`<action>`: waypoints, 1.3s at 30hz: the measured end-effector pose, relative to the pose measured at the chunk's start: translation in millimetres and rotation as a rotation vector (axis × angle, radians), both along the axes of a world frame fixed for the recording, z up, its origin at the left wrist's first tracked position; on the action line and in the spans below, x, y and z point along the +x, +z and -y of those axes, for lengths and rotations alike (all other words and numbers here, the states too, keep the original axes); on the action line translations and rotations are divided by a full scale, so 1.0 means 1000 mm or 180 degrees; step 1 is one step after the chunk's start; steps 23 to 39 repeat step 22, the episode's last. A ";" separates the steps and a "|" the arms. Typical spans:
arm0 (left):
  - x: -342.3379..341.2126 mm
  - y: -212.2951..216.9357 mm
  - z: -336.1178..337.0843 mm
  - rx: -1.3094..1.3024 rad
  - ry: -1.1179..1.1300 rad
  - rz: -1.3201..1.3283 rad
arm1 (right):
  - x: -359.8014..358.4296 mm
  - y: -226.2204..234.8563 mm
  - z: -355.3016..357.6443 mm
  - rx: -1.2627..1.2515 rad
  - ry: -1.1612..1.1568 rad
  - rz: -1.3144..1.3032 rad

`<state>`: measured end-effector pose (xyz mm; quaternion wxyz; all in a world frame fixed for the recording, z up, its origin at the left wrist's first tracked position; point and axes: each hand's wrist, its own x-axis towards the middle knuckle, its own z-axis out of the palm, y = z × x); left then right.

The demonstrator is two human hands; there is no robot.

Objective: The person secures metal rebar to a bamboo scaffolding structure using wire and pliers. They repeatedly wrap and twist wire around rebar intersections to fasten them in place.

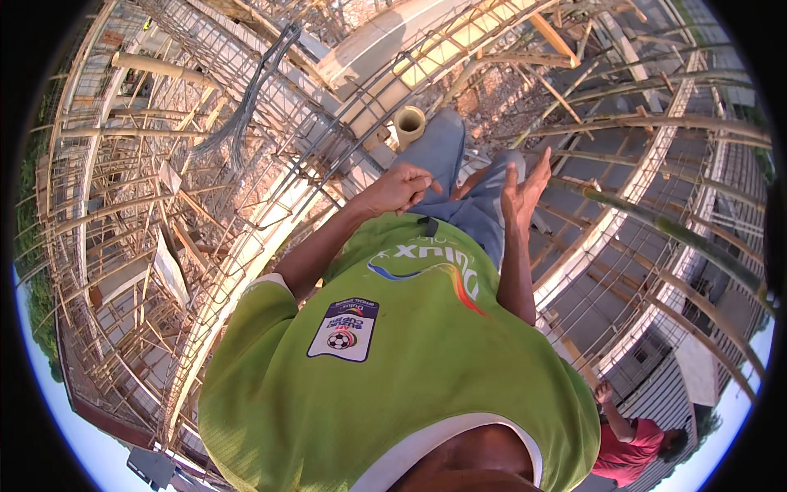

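Hands first: left hand (399,188) is loosely curled, fingers bent in toward the palm, and whether anything thin is pinched in it cannot be told. Right hand (522,190) is wide open, palm turned inward, fingers straight and spread, holding nothing. Both hang in front of the person's bright green short-sleeved jersey (393,369), over blue denim trousers (459,184).

Landmark: short tan cylindrical pipe stub (409,125), open end up. Its inside is shadowed, contents cannot be told. Left hand sits just below the stub, near it, not touching. Right hand is below and to the right of the stub, further off.

Grey steel rebar cage (328,131) runs diagonally just left of the stub, with pale timber formwork boards (246,262) alongside it. Bundle of thin dark wires (254,98) lies on the cage, well left of the stub. Bamboo scaffold poles (656,123) cross right of the stub.

Another person in a red shirt (631,447) is far below and right of the stub, one arm raised, well apart from both hands.
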<state>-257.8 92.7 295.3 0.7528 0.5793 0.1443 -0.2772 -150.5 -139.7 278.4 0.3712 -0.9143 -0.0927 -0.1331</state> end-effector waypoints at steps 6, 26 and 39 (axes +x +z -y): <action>-0.004 0.006 -0.046 -0.0872 0.0137 -0.0126 | -0.002 0.031 -0.048 -0.0940 0.2790 -0.0168; 0.056 -0.135 -0.081 0.3321 0.0544 0.0130 | -0.046 -0.020 -0.073 0.0965 0.1839 -0.2972; 0.056 -0.135 -0.081 0.3321 0.0544 0.0130 | -0.046 -0.020 -0.073 0.0965 0.1839 -0.2972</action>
